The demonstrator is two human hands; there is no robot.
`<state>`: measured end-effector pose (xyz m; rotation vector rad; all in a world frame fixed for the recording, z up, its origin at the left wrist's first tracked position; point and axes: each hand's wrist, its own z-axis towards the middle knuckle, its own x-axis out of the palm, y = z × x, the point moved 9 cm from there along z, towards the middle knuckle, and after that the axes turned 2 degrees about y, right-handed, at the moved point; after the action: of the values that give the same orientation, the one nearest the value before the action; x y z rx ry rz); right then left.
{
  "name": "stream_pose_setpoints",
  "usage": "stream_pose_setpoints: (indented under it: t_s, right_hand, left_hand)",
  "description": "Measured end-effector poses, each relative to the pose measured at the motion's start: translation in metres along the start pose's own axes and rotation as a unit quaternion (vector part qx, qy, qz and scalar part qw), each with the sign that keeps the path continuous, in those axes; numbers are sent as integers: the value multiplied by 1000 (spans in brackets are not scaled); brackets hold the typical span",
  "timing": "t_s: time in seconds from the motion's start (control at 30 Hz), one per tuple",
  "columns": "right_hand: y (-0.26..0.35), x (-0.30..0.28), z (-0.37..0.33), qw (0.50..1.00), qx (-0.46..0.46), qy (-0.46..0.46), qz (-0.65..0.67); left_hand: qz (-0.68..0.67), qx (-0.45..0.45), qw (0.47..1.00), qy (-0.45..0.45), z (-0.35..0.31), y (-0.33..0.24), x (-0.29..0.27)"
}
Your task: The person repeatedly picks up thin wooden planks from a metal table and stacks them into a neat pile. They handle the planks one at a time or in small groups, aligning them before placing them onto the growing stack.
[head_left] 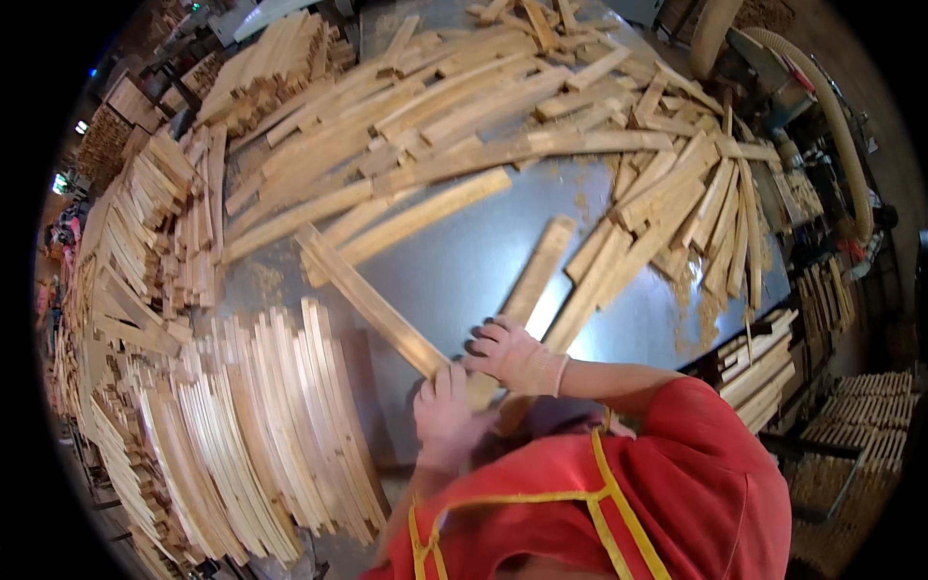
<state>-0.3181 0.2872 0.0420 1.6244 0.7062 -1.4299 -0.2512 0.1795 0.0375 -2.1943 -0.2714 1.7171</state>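
My left hand (445, 414), in a pale glove and partly blurred, closes on the near end of a wooden strip (372, 309). That strip slants away to the far left over the metal table. Just to its right, my right hand (515, 358), gloved with dark fingertips, is wrapped over a second wooden strip (536, 275), which points away to the far right. The two strips form a V, and my hands are close together at its near end. Another strip (580, 304) lies right of my right hand, its near end hidden by my forearm.
Loose wooden strips are heaped across the far side of the metal table (411, 242) and at its right. A neat row of pale strips (261, 425) stands at the near left, with stacked wood (145, 222) beyond. Sawdust (691, 309) and a ribbed hose (841, 126) show at the right.
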Motion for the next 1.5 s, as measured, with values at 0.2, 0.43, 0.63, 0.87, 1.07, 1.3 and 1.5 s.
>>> stream_pose_setpoints:
  t_s: [0.2,0.43,0.63,0.87,1.07,1.3,1.5]
  right_hand:
    - [-39,-16,-36,947,217,-118,206]
    - [-62,42,-48,811,344,-264,393]
    - [52,58,77,942,299,-51,148]
    - [136,107,34,846,299,90,433]
    - [223,112,44,873,-1,264,410]
    - [-109,-23,-22,946,286,7,152]
    - [-303,-40,-119,929,304,97,-186]
  left_hand:
    - [-18,-50,994,98,-47,52,54]
    - [-83,-155,982,-67,-179,128,33]
    - [167,-260,940,-147,-229,188,18]
    - [137,-227,957,-115,-221,189,10]
    - [140,-145,972,-118,-189,162,12]
    - [209,-225,950,-50,-189,173,26]
    - [107,-5,986,-131,-100,33,14]
